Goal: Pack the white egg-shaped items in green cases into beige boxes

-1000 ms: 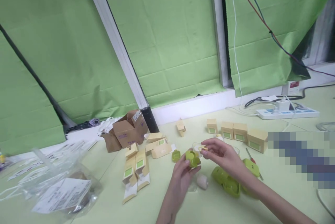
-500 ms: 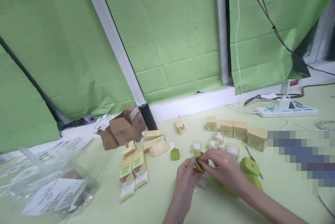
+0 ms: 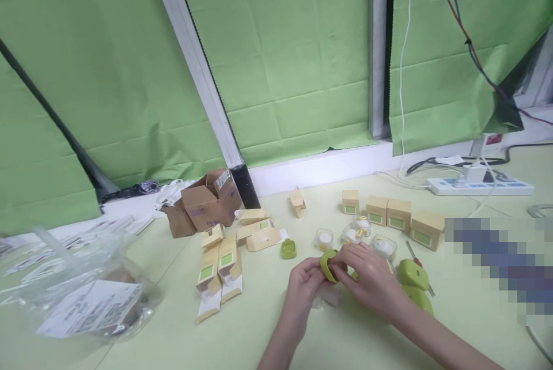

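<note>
Both hands meet at a small green cover (image 3: 329, 266), its hollow side showing toward the right. My left hand (image 3: 303, 284) pinches its left edge between thumb and fingers. My right hand (image 3: 368, 278) grips the other side with bent fingers, hiding part of it. Just behind the hands stand several clear cases (image 3: 324, 240) with white and yellow contents. A similar green piece (image 3: 288, 249) lies apart to the left. Beside my right forearm rest rounded green cases (image 3: 412, 274) and a screwdriver (image 3: 415, 255). Something translucent (image 3: 330, 296) lies under my hands.
Small tan boxes (image 3: 398, 215) stand in a row at the back right, near a white power strip (image 3: 479, 187) with cables. Opened tan boxes (image 3: 228, 260) lie left of centre, before a brown carton (image 3: 209, 203). A clear plastic bag (image 3: 95, 306) sits at far left.
The green cover has turned in my fingers, so its rounded rim shows more. My left hand has shifted slightly. The whole view has moved a little.
</note>
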### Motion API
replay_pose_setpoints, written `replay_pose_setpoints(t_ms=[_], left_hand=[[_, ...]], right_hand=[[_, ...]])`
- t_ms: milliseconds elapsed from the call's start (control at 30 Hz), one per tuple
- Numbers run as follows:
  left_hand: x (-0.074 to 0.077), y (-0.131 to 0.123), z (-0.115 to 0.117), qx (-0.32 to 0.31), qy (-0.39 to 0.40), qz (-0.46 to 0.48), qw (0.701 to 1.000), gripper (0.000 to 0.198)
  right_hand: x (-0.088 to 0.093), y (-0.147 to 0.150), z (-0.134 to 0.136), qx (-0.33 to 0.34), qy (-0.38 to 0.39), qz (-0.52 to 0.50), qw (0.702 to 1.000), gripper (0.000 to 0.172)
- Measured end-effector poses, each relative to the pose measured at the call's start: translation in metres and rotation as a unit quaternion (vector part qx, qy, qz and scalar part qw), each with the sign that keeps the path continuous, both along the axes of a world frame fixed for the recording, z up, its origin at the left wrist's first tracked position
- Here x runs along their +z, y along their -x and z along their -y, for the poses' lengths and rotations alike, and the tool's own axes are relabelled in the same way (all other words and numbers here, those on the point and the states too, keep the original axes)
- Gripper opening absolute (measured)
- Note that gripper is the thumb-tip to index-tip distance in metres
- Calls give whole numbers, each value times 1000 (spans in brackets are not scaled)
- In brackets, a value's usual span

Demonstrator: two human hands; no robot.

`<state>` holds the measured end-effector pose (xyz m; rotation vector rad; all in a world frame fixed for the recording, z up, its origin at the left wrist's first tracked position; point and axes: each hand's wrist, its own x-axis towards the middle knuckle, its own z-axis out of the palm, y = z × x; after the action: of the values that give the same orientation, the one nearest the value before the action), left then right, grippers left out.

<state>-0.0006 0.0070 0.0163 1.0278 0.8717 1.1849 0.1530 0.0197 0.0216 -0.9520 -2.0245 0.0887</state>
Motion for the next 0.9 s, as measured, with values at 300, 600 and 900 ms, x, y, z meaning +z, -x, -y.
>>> replay_pose_setpoints(t_ms=[300, 600, 900], left_hand=[[-5, 8, -12, 19, 8, -70, 997, 33], [-4, 6, -10, 9, -27, -75, 997, 17], [1, 18, -11, -9, -45, -96, 994, 7]], right_hand=[[11, -2, -6, 17, 239, -92, 966, 19], [15, -7, 10, 112, 231, -83, 963, 60], [22, -2, 12, 160, 85, -34, 983, 37]])
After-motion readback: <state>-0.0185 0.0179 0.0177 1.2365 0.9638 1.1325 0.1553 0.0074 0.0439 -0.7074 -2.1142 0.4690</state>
